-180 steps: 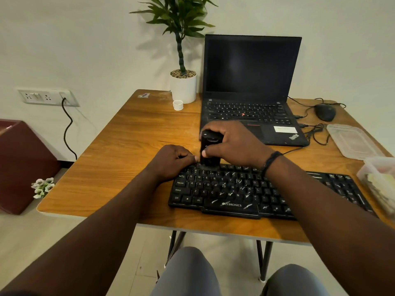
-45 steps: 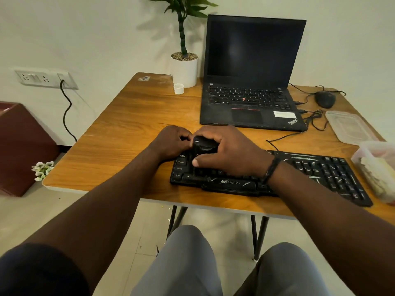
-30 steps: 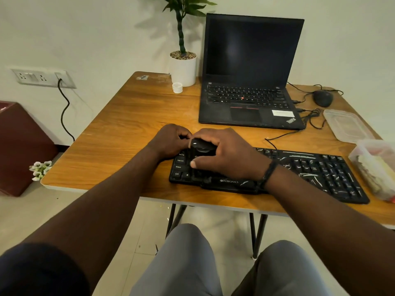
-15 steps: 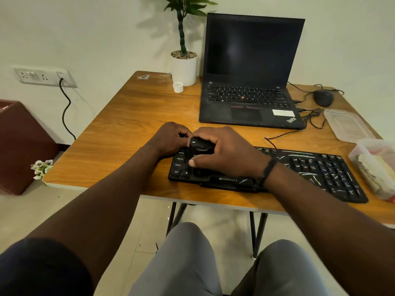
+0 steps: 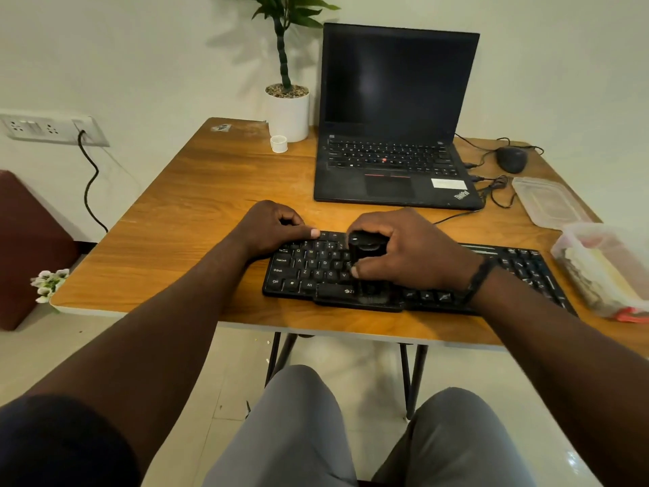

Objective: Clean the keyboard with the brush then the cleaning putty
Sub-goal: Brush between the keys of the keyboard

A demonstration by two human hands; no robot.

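wooden table [image 5: 196, 191] is carrying the black keyboard [image 5: 316, 272] near its front edge, a laptop [image 5: 393, 163] sitting behind. i'm seeing my right hand [image 5: 411, 251] gripping the black brush [image 5: 365, 254] upright on the keys, while my left hand [image 5: 274, 226] is resting curled on the keyboard's far left corner, holding nothing.

The right hand [image 5: 409, 253] covers the middle keys of the keyboard [image 5: 312, 265], and the brush [image 5: 367, 265] shows only as a dark upright shape between the fingers; its bristle end is lost against the black keys. The left hand [image 5: 272, 228] hides the keyboard's far left corner. The tub [image 5: 604, 265] at the right runs off the frame's edge, its contents a pale blur. The plant [image 5: 284, 33] is cropped at the top.
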